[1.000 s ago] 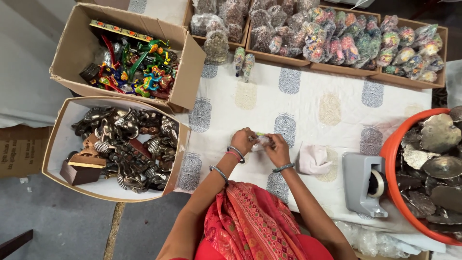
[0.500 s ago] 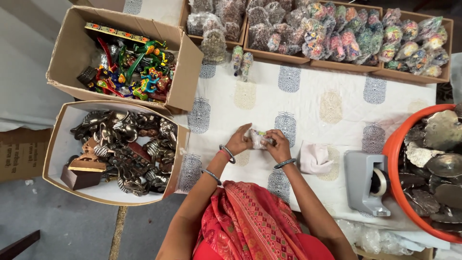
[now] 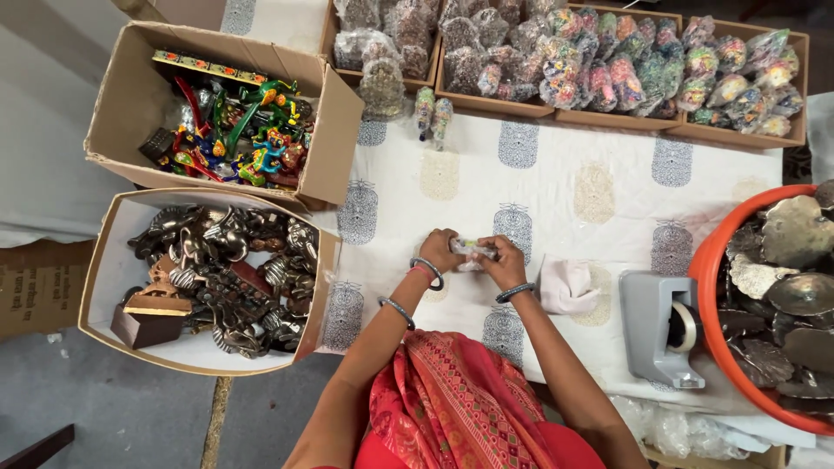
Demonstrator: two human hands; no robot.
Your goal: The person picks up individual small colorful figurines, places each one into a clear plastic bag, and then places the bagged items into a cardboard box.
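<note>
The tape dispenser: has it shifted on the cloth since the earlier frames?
No. The grey tape dispenser sits beside the orange tub, as before.

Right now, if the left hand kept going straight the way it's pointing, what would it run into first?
The left hand points across at the small clear packet it already grips; just past that is the right hand. Depth looks level on the cloth.

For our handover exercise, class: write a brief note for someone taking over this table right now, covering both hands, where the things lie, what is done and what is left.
Left hand and right hand: both grip one small clear-wrapped packet over the printed cloth.
Things: grey tape dispenser and white folded cloth lie to the right; box of dark metal figures to the left.
Done: trays of wrapped packets along the far edge.
Left: this packet is not yet set down; whether it is sealed cannot be seen.
</note>
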